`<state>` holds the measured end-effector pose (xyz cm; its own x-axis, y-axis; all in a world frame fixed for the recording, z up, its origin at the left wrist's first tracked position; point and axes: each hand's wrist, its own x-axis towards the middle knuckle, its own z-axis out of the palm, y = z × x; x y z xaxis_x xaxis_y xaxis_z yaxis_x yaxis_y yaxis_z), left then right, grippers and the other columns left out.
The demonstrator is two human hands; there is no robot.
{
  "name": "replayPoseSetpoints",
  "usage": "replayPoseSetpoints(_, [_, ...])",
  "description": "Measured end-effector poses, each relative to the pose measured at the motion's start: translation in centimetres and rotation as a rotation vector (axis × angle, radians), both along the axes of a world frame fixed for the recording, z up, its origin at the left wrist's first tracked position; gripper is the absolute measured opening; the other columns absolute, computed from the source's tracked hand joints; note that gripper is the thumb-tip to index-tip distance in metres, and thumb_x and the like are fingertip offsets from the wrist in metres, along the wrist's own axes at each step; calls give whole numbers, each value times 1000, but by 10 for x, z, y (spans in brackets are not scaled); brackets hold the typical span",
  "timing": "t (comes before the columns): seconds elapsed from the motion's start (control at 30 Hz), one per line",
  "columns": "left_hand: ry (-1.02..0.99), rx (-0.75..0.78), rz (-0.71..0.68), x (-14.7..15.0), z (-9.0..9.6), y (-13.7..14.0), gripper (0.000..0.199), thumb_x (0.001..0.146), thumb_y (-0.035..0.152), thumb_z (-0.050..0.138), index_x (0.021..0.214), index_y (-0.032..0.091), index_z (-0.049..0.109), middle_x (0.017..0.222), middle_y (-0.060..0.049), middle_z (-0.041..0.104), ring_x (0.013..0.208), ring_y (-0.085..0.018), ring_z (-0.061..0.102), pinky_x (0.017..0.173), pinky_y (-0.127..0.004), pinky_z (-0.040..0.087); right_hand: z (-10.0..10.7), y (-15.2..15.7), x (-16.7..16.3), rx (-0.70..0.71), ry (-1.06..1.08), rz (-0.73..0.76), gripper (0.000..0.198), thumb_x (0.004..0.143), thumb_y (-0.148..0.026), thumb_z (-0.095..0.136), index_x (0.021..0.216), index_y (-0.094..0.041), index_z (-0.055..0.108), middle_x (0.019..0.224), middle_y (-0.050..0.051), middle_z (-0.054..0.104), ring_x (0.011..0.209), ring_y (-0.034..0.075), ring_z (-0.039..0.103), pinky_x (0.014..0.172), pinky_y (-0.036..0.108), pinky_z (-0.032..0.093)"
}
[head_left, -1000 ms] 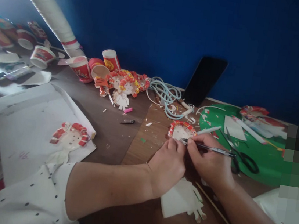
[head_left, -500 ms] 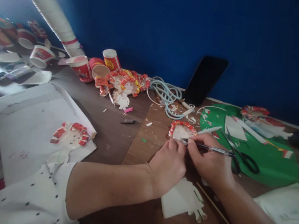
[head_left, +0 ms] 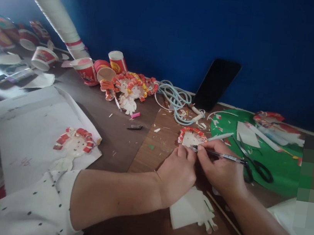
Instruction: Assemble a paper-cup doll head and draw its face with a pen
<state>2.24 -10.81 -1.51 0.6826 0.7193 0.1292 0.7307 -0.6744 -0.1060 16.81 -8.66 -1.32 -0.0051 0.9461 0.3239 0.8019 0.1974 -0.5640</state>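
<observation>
A paper doll [head_left: 191,138] with a white face and a ring of red folded paper for hair lies on the brown table. At its lower edge, the curled fingers of my left hand [head_left: 178,171] press down and hide the rest of it. In my right hand [head_left: 224,169] is a black-and-clear pen [head_left: 226,156], held in a writing grip with its tip at the lower face. Below my hands lies a white paper cutout [head_left: 187,209] with finger-like ends. A similar doll [head_left: 75,145] rests on a white sheet [head_left: 26,134] at the left.
Black-handled scissors [head_left: 259,169] lie on green paper [head_left: 277,177] at the right. A dark phone [head_left: 217,85] leans on the blue wall, beside a coiled pale-blue cable [head_left: 173,100]. Red paper cups [head_left: 86,71] and more dolls stand at the back. A pen cap [head_left: 135,127] and paper scraps lie about.
</observation>
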Motion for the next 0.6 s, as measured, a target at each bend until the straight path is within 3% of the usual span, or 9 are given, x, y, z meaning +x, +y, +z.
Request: replayPoseSetpoints(0.6, [-2, 2, 11, 0, 2, 0, 45, 91, 18, 44, 130, -3, 50, 117, -23, 58, 99, -26, 58, 81, -36, 50, 0, 0, 1, 8, -19, -15, 13, 82, -35, 58, 79, -23, 62, 73, 0, 68, 66, 17, 64, 64, 28, 48])
